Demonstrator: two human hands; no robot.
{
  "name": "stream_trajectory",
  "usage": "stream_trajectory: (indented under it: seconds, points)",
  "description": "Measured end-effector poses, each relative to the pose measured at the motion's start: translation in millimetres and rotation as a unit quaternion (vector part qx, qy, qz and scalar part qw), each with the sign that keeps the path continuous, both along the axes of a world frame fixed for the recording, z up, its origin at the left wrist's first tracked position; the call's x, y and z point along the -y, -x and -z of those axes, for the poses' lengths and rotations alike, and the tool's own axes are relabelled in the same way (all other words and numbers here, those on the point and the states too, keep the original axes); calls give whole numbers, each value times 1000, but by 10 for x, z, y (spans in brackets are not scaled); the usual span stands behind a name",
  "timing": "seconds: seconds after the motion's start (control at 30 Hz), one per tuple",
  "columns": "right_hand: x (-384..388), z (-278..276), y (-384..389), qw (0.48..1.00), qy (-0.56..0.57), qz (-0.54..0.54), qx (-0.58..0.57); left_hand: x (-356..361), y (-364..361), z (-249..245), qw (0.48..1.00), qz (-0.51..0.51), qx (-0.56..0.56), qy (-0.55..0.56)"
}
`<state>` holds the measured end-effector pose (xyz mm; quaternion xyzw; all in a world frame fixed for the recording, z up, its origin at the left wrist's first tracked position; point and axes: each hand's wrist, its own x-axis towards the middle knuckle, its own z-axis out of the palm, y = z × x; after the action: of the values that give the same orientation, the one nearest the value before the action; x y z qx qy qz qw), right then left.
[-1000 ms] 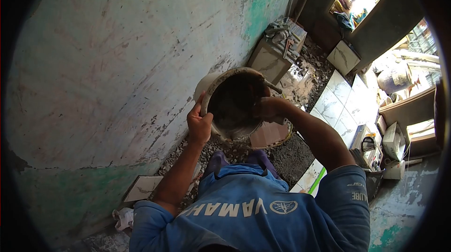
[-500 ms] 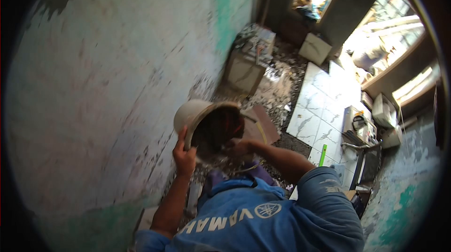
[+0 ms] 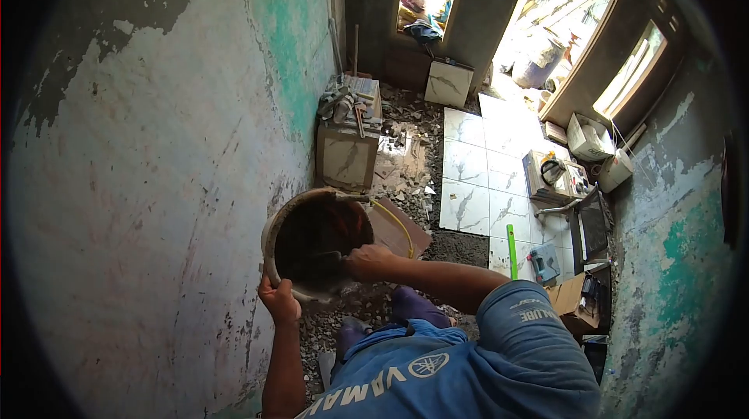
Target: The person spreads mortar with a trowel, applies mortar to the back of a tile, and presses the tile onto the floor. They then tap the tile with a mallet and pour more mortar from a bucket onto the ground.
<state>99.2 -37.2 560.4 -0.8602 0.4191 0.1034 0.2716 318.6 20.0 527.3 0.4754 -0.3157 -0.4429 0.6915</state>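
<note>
Starting at the right hand [image 3: 367, 261]: the fingers are curling tight around the grip of a dark tool [image 3: 326, 257]. It might be a small trowel, but I can't tell for sure. The hand is sitting right at the mouth of the bucket [image 3: 268, 243], with the tool poking leftward off the knuckles into the dark inside.

The bucket is tipping on its side. Its open mouth is facing up toward the person, and its long axis is running from the mouth away to the base, toward the floor and the wall [image 3: 156, 185]. So anything inside is lying left of and deeper than the right fingers, and the right hand is clearly the nearer one to it.

The left hand [image 3: 279, 300] is working as the clamp, with the fingers wrapping the low edge of the rim from underneath and pressing shut on it.

Count so far: one bucket, one tool, two hands, both busy.

Moving outward:
- One brown slab [image 3: 406, 241] is lying just beside the bucket.
- One yellow hose [image 3: 394, 216] is looping over the slab.
- Rubble [image 3: 406, 177] is covering the floor beyond that.
- One tile box [image 3: 346, 160] is standing against the wall with junk on top.
- A patch of white tiles [image 3: 466, 163] is lying flat, but gear is sitting on some, so I'm not getting a clean count.
- One green level [image 3: 511, 251] is lying along the patch's near edge.
</note>
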Motion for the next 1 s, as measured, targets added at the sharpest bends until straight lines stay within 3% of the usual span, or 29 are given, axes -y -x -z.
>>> stream_trajectory:
  seconds: [0.03,0.13,0.27,0.37,0.47,0.53,0.57,0.63,0.73,0.8,1.0]
  points:
    - [-15,-50,87,997,60,37,-17,38,32,-1,1000,0,-4,7]
    - [-33,-435,278,991,91,84,-41,177,134,-15,999,14,-12,32]
    - [180,-448,581,990,85,92,-63,307,229,-90,998,55,-6,3]
    - [375,-533,759,993,71,47,-87,343,327,-114,995,45,80,32]
    - [553,-441,958,995,61,33,-76,361,529,-448,991,49,111,58]
    - [595,-553,984,994,-59,76,-59,377,649,-625,989,34,116,82]
    - [604,-604,984,994,-58,76,-55,377,685,-672,984,34,146,97]
    - [608,-655,974,915,-268,294,61,401,689,-670,977,32,180,110]
    - [676,-475,1079,928,-278,238,71,444,666,-617,955,94,246,138]
    - [673,-381,1081,924,-301,220,89,447,728,-675,974,97,171,113]
    - [503,0,953,909,-352,174,140,401,744,-469,987,96,126,29]
